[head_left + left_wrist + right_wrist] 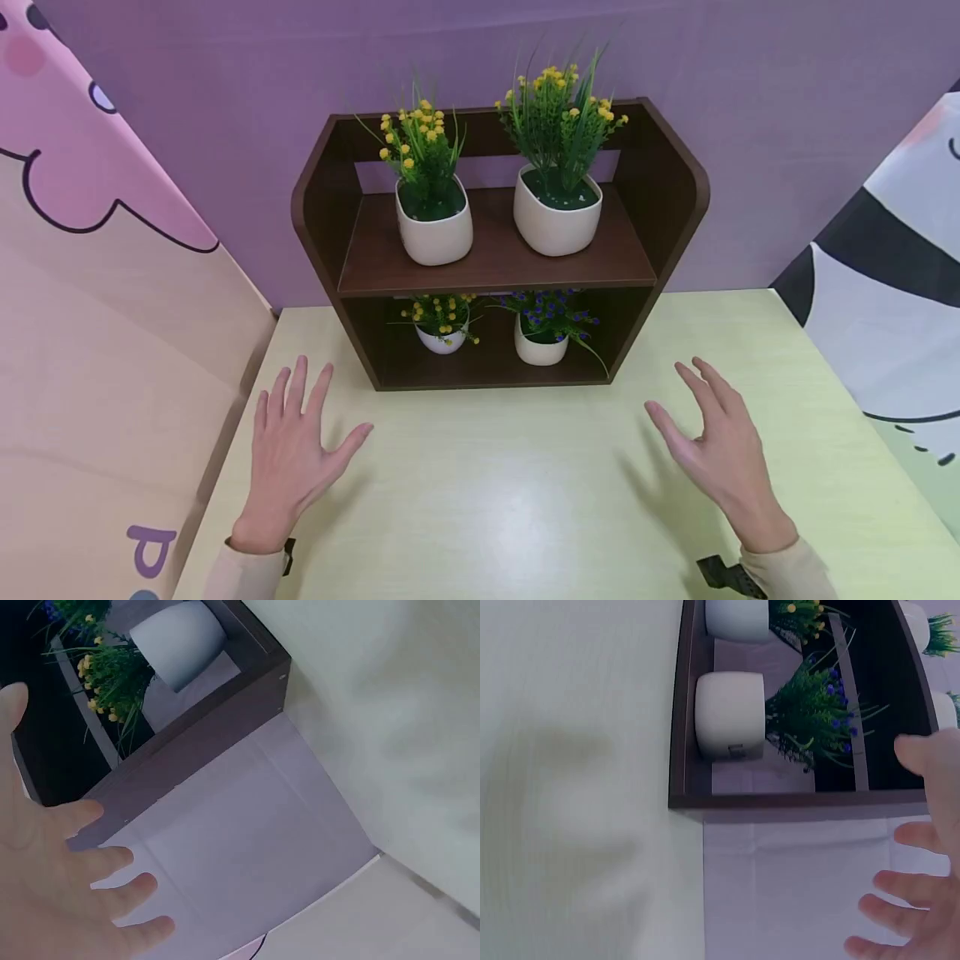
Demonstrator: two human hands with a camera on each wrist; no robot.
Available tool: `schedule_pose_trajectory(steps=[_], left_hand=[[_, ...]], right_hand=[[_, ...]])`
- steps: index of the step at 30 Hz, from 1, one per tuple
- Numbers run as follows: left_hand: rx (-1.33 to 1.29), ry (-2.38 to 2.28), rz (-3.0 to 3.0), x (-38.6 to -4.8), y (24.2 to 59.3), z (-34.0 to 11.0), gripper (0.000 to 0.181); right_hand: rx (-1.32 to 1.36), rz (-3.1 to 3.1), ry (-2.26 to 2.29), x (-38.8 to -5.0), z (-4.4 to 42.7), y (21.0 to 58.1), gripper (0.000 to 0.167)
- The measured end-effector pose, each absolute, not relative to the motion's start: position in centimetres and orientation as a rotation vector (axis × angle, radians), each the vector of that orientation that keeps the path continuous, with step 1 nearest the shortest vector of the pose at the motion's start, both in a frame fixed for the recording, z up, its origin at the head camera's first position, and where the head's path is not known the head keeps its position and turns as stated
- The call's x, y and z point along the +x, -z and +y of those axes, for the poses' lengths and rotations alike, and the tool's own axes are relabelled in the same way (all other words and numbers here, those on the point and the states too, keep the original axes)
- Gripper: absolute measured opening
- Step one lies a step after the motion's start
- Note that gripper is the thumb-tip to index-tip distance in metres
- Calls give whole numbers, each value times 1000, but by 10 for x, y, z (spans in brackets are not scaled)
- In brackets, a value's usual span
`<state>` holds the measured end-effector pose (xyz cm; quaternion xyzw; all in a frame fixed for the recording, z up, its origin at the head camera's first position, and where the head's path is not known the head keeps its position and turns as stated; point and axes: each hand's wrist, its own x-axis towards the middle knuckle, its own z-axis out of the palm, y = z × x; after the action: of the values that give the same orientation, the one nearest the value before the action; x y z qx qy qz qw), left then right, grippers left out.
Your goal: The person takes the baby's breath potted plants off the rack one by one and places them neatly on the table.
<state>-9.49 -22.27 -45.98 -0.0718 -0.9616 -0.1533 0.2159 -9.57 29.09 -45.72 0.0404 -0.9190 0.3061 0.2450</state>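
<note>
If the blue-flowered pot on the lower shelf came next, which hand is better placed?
Probably the right hand, empty and nearer the blue-flowered pot; the lower yellow-flowered pot sits toward the left hand.

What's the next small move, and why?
Probably ease the left hand and right hand toward the shelf: both hold nothing, sit off its opposite sides, and the head view shows a gap between each and it.
</note>
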Motion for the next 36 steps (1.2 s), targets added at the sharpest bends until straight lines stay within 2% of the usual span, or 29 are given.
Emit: schedule_pose_trajectory(steps=[9,16,22,36], left_hand=[[-56,785,-2507,-93,448,-209,79],[-74,1057,-2289,-96,435,-202,66],[-97,1190,-2153,-103,423,-197,62],[-24,1392,-2101,-129,406,-193,56]], right_hand=[[105,-2297,-1028,-102,268,460,47],[185,-2151,-1206,-110,248,458,44],[204,-2161,-1336,-116,231,458,43],[161,-2309,-1549,-134,206,471,23]])
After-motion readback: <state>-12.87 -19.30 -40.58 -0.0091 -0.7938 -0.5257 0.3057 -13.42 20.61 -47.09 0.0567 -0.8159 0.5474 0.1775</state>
